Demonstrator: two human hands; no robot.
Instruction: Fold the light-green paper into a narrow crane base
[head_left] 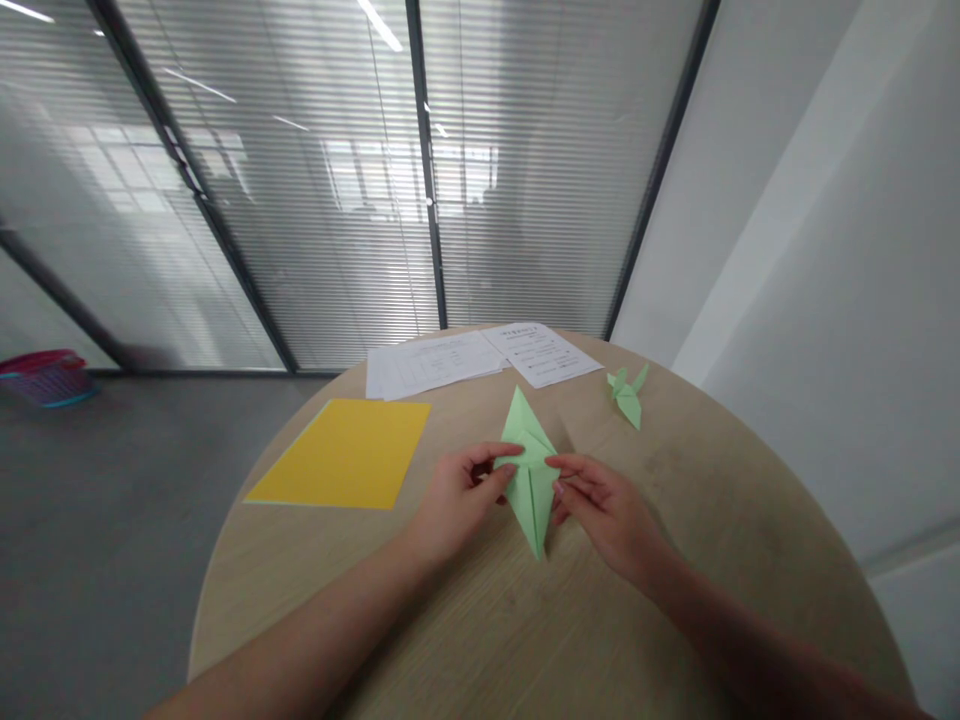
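Observation:
A sheet of light green origami paper [533, 490], folded into a long diamond with a seam down its lower half, is held up over the table between both hands. My left hand [466, 490] pinches its left corner between thumb and fingers. At the opposite corner, my right hand [604, 505] grips the paper's edge with thumb and forefinger; its other fingers curl partly behind. A finished green paper crane [627, 396] sits farther off to the right, apart from the hands.
On the round wooden table [465, 640], yellow paper [349, 455] lies at the left. Printed white sheets [439, 362] overlap along the far edge. Beyond the table stands a glass partition with blinds [345, 250], and a white wall [825, 300] rises at right. A pink-and-blue basket [49, 380] rests on the floor.

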